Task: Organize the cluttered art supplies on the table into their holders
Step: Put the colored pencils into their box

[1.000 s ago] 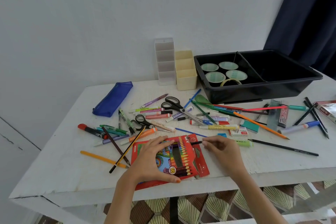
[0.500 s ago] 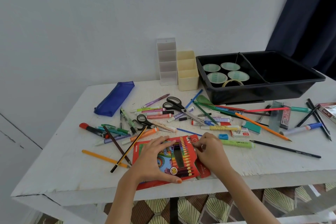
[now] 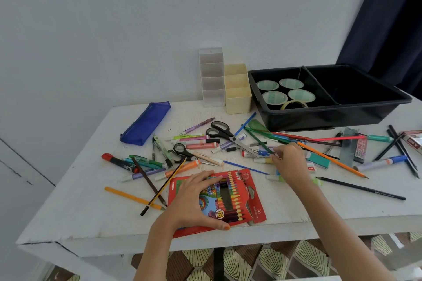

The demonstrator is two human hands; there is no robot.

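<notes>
A white table stands against a pale wall with a dark curtain at two o'clock, and supplies lie all over it. The right hand reaches into the middle of the heap with its fingertips bunched at the near end of a green pencil. That spot is blurred, so I cannot tell whether the pinch has closed. From the hand, the scissors lie at ten o'clock with their blade running toward the fingertips, and an orange pencil slants off at three. At seven o'clock the left hand spans the open red box, fingers on its far edge and thumb on the near one, pinning it at the table's front edge. Far back at twelve stand the white holder, the cream holder and the black tray. The green pencil seems to lie among other pens, so lifting it by one end could drag or roll neighbours, perhaps off the table. If the left hand slackens, the box could tip over the front edge and spill.
</notes>
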